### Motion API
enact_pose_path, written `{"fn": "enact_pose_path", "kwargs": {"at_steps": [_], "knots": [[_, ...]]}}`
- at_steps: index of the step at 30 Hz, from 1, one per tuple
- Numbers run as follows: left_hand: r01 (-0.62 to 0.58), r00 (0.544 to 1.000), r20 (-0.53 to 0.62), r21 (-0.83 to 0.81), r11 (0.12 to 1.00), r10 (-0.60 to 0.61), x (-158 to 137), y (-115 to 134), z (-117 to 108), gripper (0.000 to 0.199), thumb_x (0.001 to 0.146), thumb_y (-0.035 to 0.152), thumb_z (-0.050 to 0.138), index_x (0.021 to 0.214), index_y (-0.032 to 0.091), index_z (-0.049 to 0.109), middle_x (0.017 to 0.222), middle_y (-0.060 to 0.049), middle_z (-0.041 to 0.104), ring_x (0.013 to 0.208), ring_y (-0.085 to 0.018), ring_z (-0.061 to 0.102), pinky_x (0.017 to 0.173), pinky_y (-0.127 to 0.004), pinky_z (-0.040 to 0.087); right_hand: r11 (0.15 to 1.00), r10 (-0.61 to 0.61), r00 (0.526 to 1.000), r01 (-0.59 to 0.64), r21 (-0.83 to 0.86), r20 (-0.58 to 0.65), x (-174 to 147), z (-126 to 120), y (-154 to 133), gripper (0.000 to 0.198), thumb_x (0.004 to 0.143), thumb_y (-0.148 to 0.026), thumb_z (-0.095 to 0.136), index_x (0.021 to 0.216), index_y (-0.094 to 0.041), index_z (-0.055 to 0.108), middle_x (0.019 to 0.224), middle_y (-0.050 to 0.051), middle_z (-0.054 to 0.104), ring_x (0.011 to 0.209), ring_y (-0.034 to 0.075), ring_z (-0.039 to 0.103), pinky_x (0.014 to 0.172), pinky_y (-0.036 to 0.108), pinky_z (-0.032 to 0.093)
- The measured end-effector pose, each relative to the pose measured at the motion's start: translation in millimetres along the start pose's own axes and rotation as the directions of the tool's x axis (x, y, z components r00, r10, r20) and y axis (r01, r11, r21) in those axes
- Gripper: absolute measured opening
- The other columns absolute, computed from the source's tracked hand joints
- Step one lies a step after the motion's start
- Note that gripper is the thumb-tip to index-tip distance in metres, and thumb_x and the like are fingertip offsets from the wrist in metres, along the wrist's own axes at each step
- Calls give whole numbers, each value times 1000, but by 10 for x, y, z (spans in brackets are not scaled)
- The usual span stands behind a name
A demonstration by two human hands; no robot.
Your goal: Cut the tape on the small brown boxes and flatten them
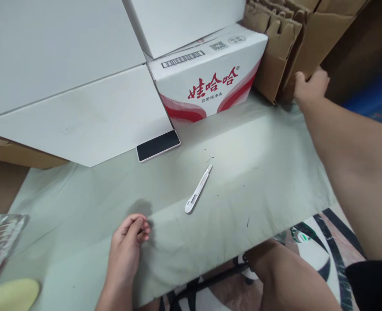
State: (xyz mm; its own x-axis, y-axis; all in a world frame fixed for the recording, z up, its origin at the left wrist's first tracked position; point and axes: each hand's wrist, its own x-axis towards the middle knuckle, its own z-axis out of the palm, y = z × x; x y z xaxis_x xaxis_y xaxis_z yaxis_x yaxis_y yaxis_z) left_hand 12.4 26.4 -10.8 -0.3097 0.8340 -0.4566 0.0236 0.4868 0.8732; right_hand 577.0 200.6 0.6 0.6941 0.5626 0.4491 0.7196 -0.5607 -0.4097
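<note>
A pale green cloth (230,224) covers a table lined at the back with cartons. A person's left hand (129,235) rests near its front edge, fingers curled in and thumb folded over them; whether anything sits inside cannot be told. A slim white tool (198,188) lies to that hand's right, a dark-screened phone (158,145) beyond it. The right hand (312,86) meets brown cardboard (303,56), its fingers partly hidden, grip unclear, with a red-lettered white carton (210,86) to its left.
</note>
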Motion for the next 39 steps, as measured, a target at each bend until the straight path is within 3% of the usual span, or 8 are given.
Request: {"fn": "enact_pose_path", "kwargs": {"at_steps": [4,8,11,17,23,29,35,39], "knots": [[6,1000,9,-42,999,-5,-16,22,-10,31,47,37,84,64,18,66,57,1,58,55,-10,52,45,-17,41,907,94,980,-157,392,175,-51,45,-57,49,94,-16,53,138,5,51,133,29,62,125,20,62,89,29,44],[20,1000,5,-66,998,-20,-45,37,-10,32,45,37,85,63,18,66,56,1,59,54,-10,52,45,-17,41,850,-29,963,-117,514,267,-253,166,-61,80,84,-11,68,153,-2,29,144,27,54,129,15,58,94,25,44],[21,1000,4,-67,998,-21,-53,42,-2,34,44,38,86,63,17,66,56,1,58,53,-10,51,44,-17,40,834,-113,950,-69,547,292,-359,225,-82,95,77,-15,79,154,-2,25,149,27,50,135,15,53,103,24,41],[12,1000,7,-48,999,-12,-33,45,9,36,47,41,87,64,17,66,57,1,58,54,-10,52,44,-17,40,854,-85,966,-55,517,245,-413,282,-193,105,70,-14,87,156,-12,28,153,18,50,139,17,50,113,29,38],[8,1000,11,-42,999,-7,-31,47,1,38,48,44,86,64,17,65,57,1,58,54,-11,52,44,-17,40,947,75,985,-118,300,153,-372,297,-305,59,88,-30,68,144,-19,51,136,16,65,121,26,61,100,41,43],[11,998,68,-65,998,-6,-5,30,-26,38,49,44,86,66,17,66,58,1,59,56,-11,53,45,-18,42,963,62,994,-83,256,87,-341,98,-245,46,94,-26,58,137,-9,58,135,23,64,126,25,61,102,35,43],[-5,994,107,-96,995,15,25,-7,-56,39,50,45,85,68,17,66,59,1,60,57,-12,55,47,-18,43,940,38,985,-92,329,169,-504,-52,-231,50,95,-25,51,141,-5,52,139,25,60,128,23,60,101,31,45],[-20,991,127,-103,994,33,22,-15,-64,39,52,46,83,70,16,65,60,1,60,57,-11,55,47,-18,43,944,-79,938,-38,327,338,-559,-99,-307,47,80,-22,72,124,-7,66,111,20,73,94,21,69,80,32,50]]}}
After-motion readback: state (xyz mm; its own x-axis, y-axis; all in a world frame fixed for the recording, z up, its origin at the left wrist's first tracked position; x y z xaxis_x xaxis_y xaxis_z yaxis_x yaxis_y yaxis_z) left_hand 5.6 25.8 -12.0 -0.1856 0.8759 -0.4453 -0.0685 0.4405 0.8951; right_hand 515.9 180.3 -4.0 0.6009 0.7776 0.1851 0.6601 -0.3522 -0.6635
